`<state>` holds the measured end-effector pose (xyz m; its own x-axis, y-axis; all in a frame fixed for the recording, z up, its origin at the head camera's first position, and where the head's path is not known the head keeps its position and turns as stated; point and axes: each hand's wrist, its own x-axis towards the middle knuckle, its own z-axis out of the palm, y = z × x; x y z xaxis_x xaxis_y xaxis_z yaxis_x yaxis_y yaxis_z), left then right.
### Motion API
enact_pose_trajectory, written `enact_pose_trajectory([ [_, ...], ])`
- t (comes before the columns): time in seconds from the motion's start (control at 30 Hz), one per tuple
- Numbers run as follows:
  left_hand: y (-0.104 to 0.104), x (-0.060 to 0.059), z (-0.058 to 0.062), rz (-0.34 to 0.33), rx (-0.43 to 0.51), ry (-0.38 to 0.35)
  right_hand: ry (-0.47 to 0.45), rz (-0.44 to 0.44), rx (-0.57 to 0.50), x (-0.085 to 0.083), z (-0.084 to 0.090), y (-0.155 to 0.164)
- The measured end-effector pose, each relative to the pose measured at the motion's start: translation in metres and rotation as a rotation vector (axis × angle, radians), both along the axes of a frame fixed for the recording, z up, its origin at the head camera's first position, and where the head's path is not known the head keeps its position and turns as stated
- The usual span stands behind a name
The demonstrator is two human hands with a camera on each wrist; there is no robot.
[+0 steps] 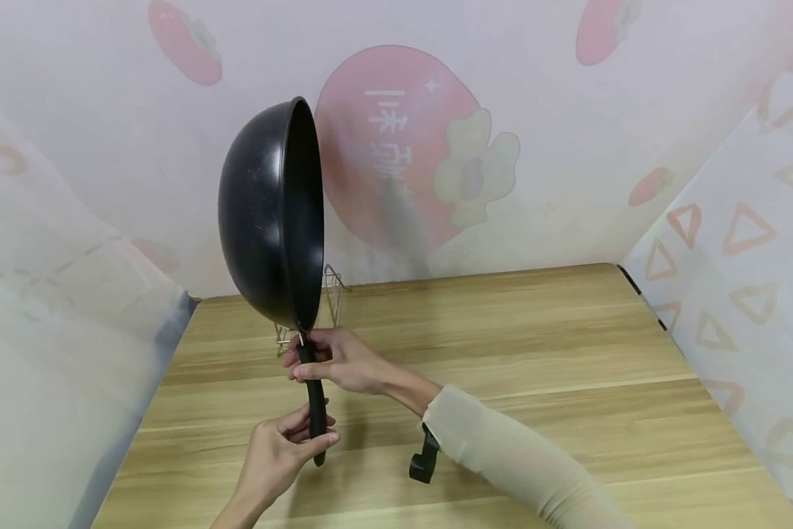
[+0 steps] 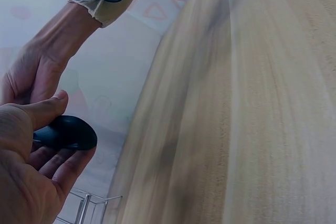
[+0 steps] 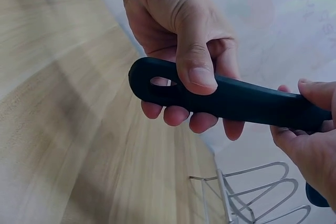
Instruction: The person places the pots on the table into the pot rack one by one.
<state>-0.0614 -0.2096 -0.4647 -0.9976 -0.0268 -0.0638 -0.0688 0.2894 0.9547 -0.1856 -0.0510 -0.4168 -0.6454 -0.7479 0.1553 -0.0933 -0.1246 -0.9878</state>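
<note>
Your right hand [image 1: 346,361] grips the handle [image 1: 316,402] just below the wok [image 1: 253,213], left hand [image 1: 278,450] lower; likely top-heavy: keep both firm, clear of the rack [image 1: 334,295] behind it.

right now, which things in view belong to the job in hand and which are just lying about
Job in hand:
black wok, held up
its handle
left hand, gripping nearer the handle's end
right hand, gripping nearer the wok

Just standing by:
wire rack, untouched, partly hidden behind the wok
wooden table

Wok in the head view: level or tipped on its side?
Tipped on its side: the wok has its opening facing right and its rounded underside facing left.
</note>
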Motion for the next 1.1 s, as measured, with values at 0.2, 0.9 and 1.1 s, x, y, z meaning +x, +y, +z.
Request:
enact_pose_trajectory([
  [0.2, -0.001, 0.003, -0.004, 0.005, 0.000, -0.026, -0.004, 0.003, -0.012, 0.001, -0.010, -0.003],
  [0.9, 0.004, 0.003, -0.019, -0.045, -0.005, -0.046, -0.146, 0.020, -0.041, 0.000, -0.037, 0.004],
  [1.1, 0.006, 0.000, -0.025, -0.050, -0.053, -0.030, -0.186, 0.015, -0.038, -0.001, -0.044, 0.008],
])
